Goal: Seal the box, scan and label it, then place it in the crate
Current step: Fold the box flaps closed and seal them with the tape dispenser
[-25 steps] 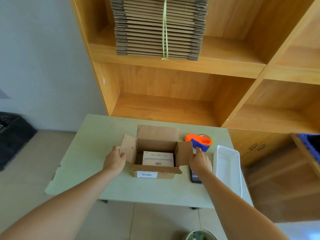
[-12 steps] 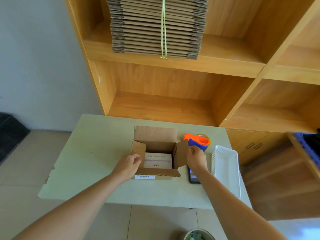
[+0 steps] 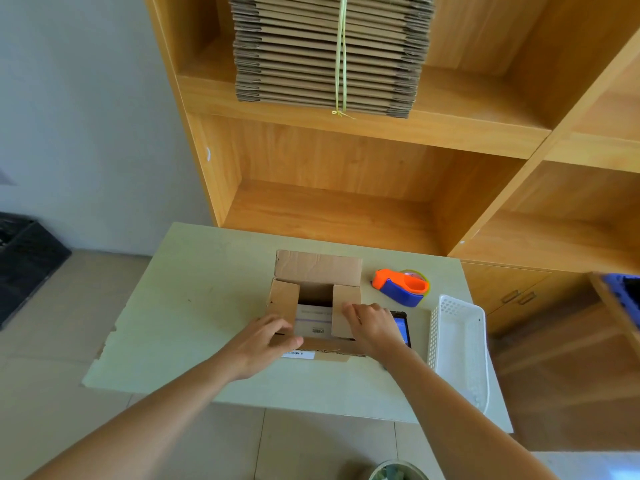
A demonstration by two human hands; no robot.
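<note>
A small cardboard box [image 3: 317, 268] stands in the middle of the pale table [image 3: 180, 306], its back flap upright. Both side flaps are folded inward over a white packet [image 3: 313, 323] inside. My left hand [image 3: 266, 344] presses the left flap and the box's front edge. My right hand [image 3: 370, 327] lies flat on the right flap. A white barcode label [image 3: 298, 355] shows on the box's front. An orange and blue tape dispenser [image 3: 401, 287] sits right of the box. A phone-like scanner [image 3: 401, 329] with a lit screen lies partly under my right wrist.
A white plastic basket [image 3: 459, 344] stands at the table's right edge. A black crate [image 3: 24, 261] sits on the floor at far left. Wooden shelving [image 3: 346, 209] rises behind the table, holding a tied stack of flat cartons [image 3: 329, 53]. A blue bin edge [image 3: 623, 292] shows far right.
Both hands moved inward from the box's outer sides. The side flaps, spread open one second ago, now fold down over the packet. The view shifted slightly.
</note>
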